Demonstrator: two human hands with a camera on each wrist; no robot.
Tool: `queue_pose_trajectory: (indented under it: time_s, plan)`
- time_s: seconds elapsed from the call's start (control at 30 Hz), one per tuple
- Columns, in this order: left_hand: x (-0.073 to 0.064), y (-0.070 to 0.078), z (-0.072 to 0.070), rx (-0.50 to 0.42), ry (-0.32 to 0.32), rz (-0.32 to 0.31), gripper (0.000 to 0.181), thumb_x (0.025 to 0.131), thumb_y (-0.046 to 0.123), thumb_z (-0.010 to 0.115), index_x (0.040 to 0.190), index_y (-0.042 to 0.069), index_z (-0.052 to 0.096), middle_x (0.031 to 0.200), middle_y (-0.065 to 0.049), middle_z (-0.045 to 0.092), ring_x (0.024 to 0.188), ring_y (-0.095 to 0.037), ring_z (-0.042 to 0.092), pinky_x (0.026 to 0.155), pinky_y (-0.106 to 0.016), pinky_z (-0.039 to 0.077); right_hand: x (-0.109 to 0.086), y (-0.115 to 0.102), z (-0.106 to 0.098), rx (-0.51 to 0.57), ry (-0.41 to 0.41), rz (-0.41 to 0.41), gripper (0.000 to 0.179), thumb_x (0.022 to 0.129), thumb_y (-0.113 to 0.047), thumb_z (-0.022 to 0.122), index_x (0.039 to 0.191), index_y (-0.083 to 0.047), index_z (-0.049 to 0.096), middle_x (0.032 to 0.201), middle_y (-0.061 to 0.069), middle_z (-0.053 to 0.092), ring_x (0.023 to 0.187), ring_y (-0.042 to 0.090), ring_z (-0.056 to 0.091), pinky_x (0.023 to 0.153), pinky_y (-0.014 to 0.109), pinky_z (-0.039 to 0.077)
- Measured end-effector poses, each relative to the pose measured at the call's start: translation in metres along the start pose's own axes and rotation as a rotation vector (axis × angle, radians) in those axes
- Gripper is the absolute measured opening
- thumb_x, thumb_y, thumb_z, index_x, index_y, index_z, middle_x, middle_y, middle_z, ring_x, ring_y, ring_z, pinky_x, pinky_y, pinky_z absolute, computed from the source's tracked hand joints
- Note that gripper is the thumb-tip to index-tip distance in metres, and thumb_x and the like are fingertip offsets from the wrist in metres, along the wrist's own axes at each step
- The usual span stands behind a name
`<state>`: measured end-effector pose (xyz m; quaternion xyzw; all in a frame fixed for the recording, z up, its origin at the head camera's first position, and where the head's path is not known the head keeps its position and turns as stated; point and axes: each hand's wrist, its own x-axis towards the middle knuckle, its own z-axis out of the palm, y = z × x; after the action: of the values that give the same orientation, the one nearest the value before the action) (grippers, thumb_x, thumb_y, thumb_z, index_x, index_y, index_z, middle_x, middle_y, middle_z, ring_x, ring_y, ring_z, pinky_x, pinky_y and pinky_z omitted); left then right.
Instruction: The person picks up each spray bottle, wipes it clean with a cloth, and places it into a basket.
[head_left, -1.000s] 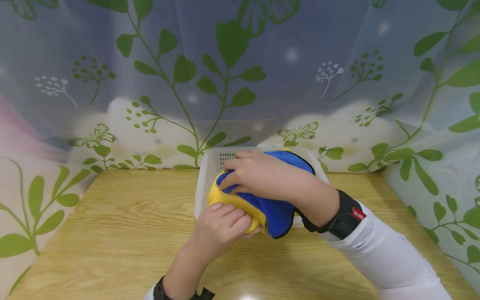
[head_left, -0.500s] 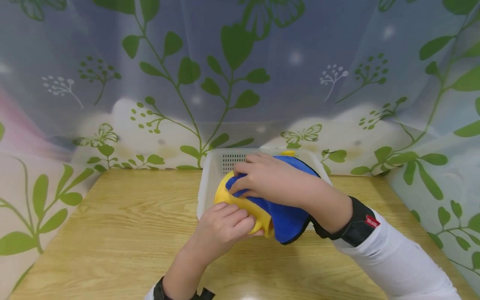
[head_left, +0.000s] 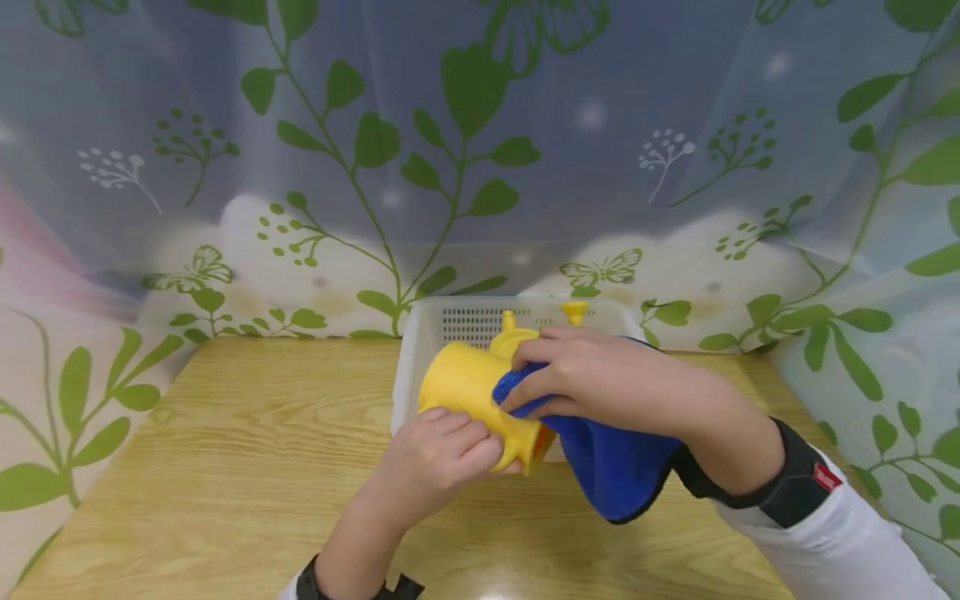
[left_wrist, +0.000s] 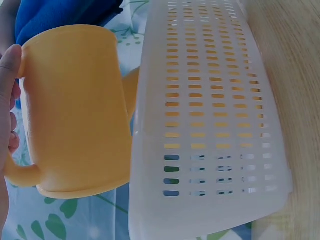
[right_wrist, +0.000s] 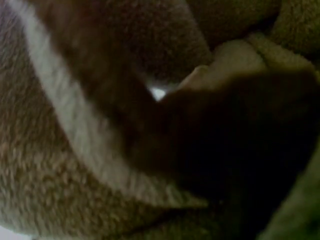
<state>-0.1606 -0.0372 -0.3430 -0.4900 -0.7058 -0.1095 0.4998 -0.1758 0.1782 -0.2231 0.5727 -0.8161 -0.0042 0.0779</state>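
A yellow plastic mug [head_left: 465, 379] is tilted over the white basket's near side. My left hand [head_left: 442, 454] grips it by its near side; in the left wrist view, the fingers are at the handle [left_wrist: 22, 175] of the mug. My right hand [head_left: 585, 375] holds a blue plush cloth [head_left: 618, 471] with black edging. A bunched end of the cloth lies against the mug's right part, and the rest hangs down to the right. Dark, blurred cloth folds [right_wrist: 75, 175] fill the right wrist view.
The white perforated basket [head_left: 407, 375] stands on the wooden table [head_left: 262, 467] near the patterned curtain [head_left: 337, 217]. Inside it are yellow pieces, one with a short spout [head_left: 509, 320] and a flared yellow knob [head_left: 574, 312] at the back.
My right hand has moved right and slightly down, drawing the blue cloth off much of the mug. More of the mug and the basket's yellow pieces now show. The left hand has stayed nearly in place.
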Motion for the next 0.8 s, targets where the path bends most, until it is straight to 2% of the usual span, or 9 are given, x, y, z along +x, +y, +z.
queue_pose_trajectory:
  time_s: [0.17,0.27,0.47,0.6,0.8]
  plan:
    - [0.0,0.001,-0.003,0.005,0.022,0.008,0.035,0.1,0.038,0.049,0.074,0.015,0.053,0.063,0.008,0.051,0.054,-0.005,0.048,0.051,-0.018,0.038,0.029,-0.002,0.002,-0.031,0.0,0.026,0.021,0.091,-0.024,0.067,0.11,-0.022,0.073,0.107,-0.001,0.063,0.087,0.015,0.054,0.077,0.026,0.045]
    - [0.0,0.001,-0.004,0.003,0.032,0.01,0.035,0.1,0.038,0.049,0.074,0.015,0.053,0.063,0.008,0.05,0.054,-0.005,0.048,0.051,-0.018,0.038,0.048,0.001,0.002,-0.013,-0.006,0.031,0.02,0.091,-0.025,0.067,0.11,-0.021,0.073,0.105,0.0,0.065,0.087,0.017,0.056,0.078,0.027,0.047]
    - [0.001,0.003,-0.004,0.002,0.067,0.021,0.032,0.099,0.038,0.052,0.076,0.016,0.056,0.065,0.009,0.053,0.055,-0.005,0.048,0.052,-0.017,0.034,0.073,0.016,0.004,0.122,-0.096,0.07,0.024,0.093,-0.023,0.065,0.115,-0.018,0.071,0.103,0.001,0.064,0.094,0.017,0.059,0.08,0.027,0.049]
    - [0.001,0.003,-0.003,-0.005,0.087,0.019,0.032,0.098,0.038,0.054,0.076,0.015,0.056,0.065,0.009,0.054,0.055,-0.005,0.048,0.052,-0.018,0.035,0.075,0.022,0.005,0.193,-0.122,0.074,0.024,0.094,-0.021,0.064,0.117,-0.017,0.071,0.103,0.002,0.063,0.094,0.015,0.059,0.08,0.027,0.049]
    - [-0.001,-0.001,-0.005,0.032,0.076,0.011,0.034,0.097,0.042,0.053,0.075,0.015,0.055,0.062,0.009,0.053,0.054,-0.004,0.05,0.051,-0.019,0.04,0.053,0.023,0.001,0.22,-0.091,0.061,0.023,0.092,-0.021,0.066,0.114,-0.018,0.072,0.104,0.001,0.063,0.095,0.015,0.057,0.083,0.027,0.049]
